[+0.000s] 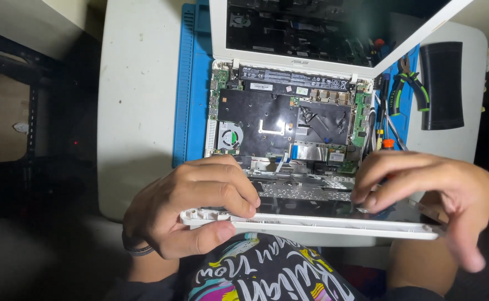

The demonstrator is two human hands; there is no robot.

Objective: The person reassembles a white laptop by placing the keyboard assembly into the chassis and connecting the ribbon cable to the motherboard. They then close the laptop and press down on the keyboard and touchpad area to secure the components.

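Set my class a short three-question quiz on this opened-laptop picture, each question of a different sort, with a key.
1. True or false: the left hand grips the near edge of the white keyboard cover.
2. Multiple choice: the round cooling fan sits in which part of the laptop base? A) its left side B) its right side C) its middle
3. Short answer: what colour is the work mat under the laptop?

Key
1. True; the right hand rests its fingertips on the cover's right end.
2. A
3. Blue; green-handled pliers lie to the right.
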